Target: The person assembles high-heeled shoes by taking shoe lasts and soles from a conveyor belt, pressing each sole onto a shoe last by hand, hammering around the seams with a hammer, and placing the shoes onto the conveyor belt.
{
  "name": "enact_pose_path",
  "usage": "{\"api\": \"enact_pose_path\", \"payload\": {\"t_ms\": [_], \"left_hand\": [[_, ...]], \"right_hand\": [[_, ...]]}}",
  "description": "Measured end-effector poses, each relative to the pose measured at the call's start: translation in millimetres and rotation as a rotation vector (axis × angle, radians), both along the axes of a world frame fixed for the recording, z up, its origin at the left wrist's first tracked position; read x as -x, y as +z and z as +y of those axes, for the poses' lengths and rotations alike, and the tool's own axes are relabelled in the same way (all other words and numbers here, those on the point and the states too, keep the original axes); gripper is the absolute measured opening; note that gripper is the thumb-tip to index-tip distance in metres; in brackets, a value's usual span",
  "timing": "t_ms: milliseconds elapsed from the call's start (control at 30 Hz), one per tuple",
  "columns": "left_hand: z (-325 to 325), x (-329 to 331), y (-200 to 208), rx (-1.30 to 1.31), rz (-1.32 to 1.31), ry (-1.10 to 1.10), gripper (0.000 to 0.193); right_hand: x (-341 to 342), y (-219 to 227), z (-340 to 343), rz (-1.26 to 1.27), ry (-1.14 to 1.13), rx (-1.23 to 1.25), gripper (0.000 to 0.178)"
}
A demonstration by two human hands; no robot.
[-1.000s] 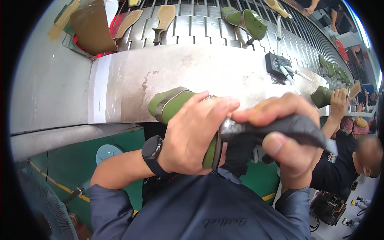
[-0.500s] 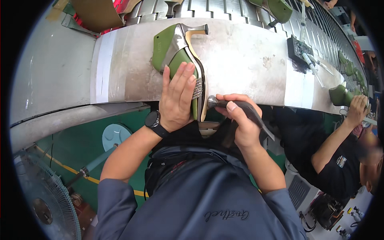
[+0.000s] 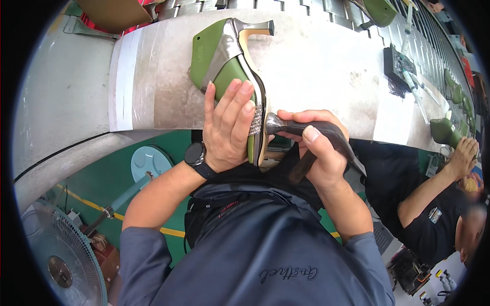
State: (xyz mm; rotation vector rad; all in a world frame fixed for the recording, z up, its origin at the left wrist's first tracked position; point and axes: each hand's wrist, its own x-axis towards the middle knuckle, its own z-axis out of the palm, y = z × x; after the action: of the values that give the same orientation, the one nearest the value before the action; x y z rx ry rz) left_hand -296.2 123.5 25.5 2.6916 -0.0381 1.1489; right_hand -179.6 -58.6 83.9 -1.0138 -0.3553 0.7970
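A high-heeled shoe (image 3: 232, 76) lies on its side across the pale bench, its heel at the far end and its sole facing right. It has a green last inside, a silver strap and a glittering band. My left hand (image 3: 227, 125) lies over the forefoot with long, close-set fingers, holding the shoe; its thumb is hidden. My right hand (image 3: 326, 153) is closed round a dark shoemaker's hammer (image 3: 332, 135). The hammer's round face meets the sole's edge beside the glittering band. The shoe's toe sticks out past the bench's near edge.
Metal conveyor slats (image 3: 301, 9) run behind the bench (image 3: 316, 61). Brushes and syringe-like tubes rest by a black block (image 3: 398, 64) at right. Beyond it a co-worker's hand (image 3: 463, 155) touches another green shoe (image 3: 445, 132). A fan (image 3: 64, 270) stands at lower left.
The view has shifted, so the shoe and both hands look slightly larger. My right hand has brought the hammer up along the sole, now against it. My left hand keeps its hold.
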Motion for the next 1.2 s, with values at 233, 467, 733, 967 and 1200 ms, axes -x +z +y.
{"api": "enact_pose_path", "payload": {"t_ms": [233, 467, 733, 967, 1200], "left_hand": [[3.7, 3.3, -0.8, -0.037, 0.025, 0.004, 0.088], [-0.7, 0.5, 0.8, -0.021, 0.025, 0.004, 0.085], [-4.1, 1.4, -0.5, 0.120, -0.039, 0.027, 0.049], [-1.6, 3.9, 4.7, 0.132, 0.010, 0.022, 0.042], [-2.1, -0.5, 4.0, 0.141, 0.034, -0.008, 0.042]], "right_hand": [[-3.0, 13.7, 2.0, -0.319, 0.029, 0.042, 0.027], [-18.9, 15.8, 7.1, -0.344, 0.108, 0.037, 0.025], [-51.3, -8.8, 18.1, -0.491, 0.208, -0.144, 0.025], [-56.2, -19.4, 22.3, -0.471, 0.202, -0.228, 0.027], [-68.6, 17.0, 21.3, -0.651, 0.242, 0.032, 0.027]]}}
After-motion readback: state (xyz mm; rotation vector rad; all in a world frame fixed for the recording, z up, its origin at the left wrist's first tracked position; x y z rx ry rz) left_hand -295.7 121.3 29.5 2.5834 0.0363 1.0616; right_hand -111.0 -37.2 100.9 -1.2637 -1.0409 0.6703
